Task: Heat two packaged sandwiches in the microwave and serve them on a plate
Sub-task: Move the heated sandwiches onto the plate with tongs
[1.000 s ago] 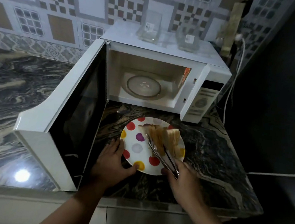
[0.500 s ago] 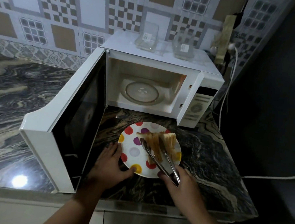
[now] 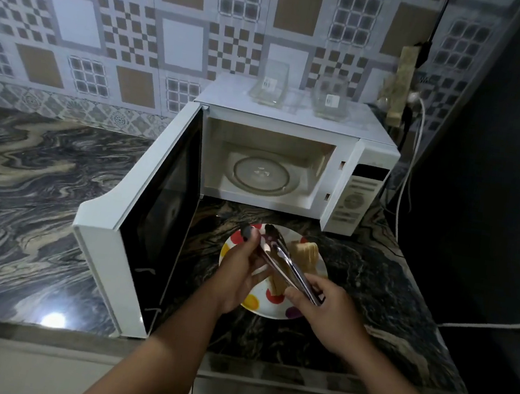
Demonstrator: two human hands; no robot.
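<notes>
The right hand point(image 3: 321, 304) grips the tongs point(image 3: 283, 264) by the handle; the left hand point(image 3: 237, 272) pinches one tip; the sandwiches point(image 3: 305, 255) lie just under, on the plate point(image 3: 263, 309).

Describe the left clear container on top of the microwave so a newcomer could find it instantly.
Find the white microwave with its door open. On its top stand two clear containers; the left container stands above the door hinge side, while the right container is nearer the control panel.

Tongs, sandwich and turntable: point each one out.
tongs point(image 3: 289, 270), head view, middle of the metal arms
sandwich point(image 3: 305, 256), head view, exposed bread edge
turntable point(image 3: 261, 175), head view, glass centre
</notes>
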